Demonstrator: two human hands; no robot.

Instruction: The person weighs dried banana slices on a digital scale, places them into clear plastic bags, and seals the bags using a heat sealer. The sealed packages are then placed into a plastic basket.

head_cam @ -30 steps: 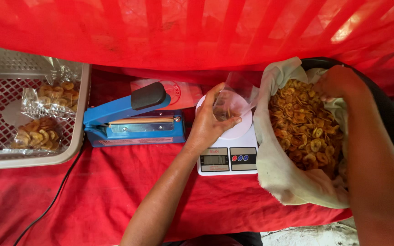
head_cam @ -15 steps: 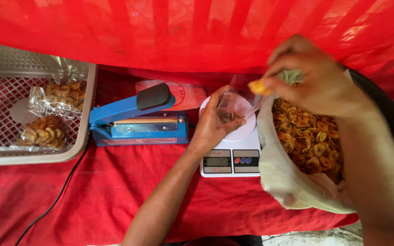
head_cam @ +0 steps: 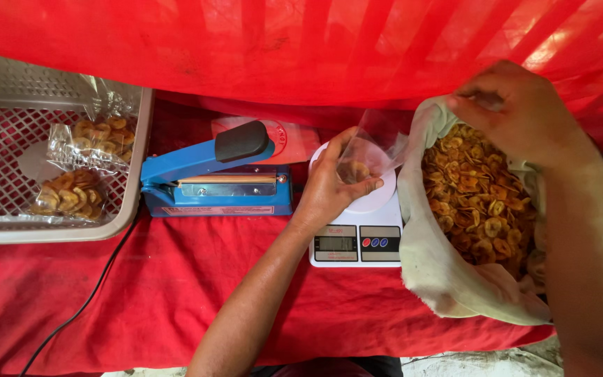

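Note:
My left hand [head_cam: 329, 187] grips a small clear plastic bag [head_cam: 371, 150] that rests on the round pan of a white digital scale [head_cam: 356, 241]; a few yellow banana chips lie in the bag's bottom. My right hand [head_cam: 518, 112] hovers over a large white sack [head_cam: 441, 272] full of banana chips [head_cam: 479, 199], at the sack's far rim, fingers curled downward. I cannot tell whether chips are in that hand.
A blue impulse heat sealer [head_cam: 211, 178] with a black handle sits left of the scale, its black cord [head_cam: 82, 307] trailing to the front. A grey mesh tray [head_cam: 8, 230] at the left holds sealed chip packets [head_cam: 78, 167]. Red cloth [head_cam: 141, 279] covers the table.
My right hand went from the sack up to the bag with chips, then swung back over the sack's far rim. The left hand kept holding the bag on the scale.

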